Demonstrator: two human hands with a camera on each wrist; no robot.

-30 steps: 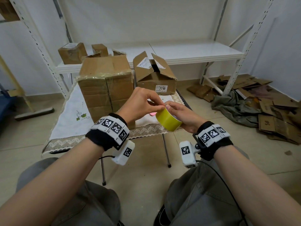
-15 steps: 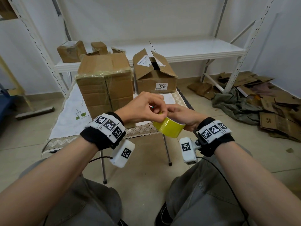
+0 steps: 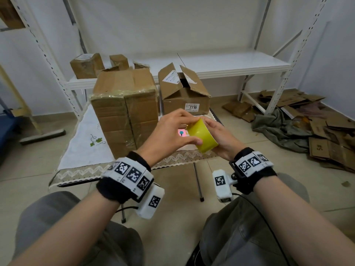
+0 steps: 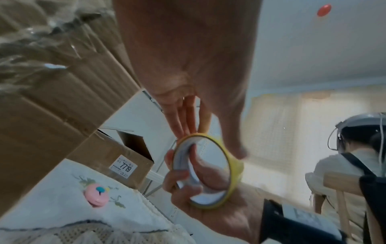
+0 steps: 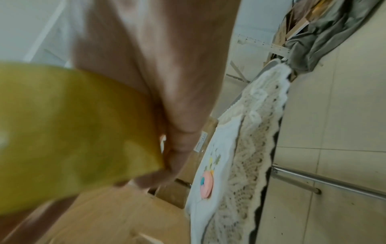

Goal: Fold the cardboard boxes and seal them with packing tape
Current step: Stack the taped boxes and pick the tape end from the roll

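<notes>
Pink gadget (image 3: 181,133) on embroidered tablecloth (image 3: 82,146).

The far rim of the yellow tape roll (image 3: 202,136) is covered by the left hand (image 3: 173,134) in the head view, and the loose tape end cannot be made out. In the right wrist view the roll (image 5: 69,137) is smeared by blur and cut off at the left edge. The fine print above 7719 on the label (image 3: 192,106) is too small to be read. The open box (image 3: 184,93) interior is lost in shadow.
</notes>
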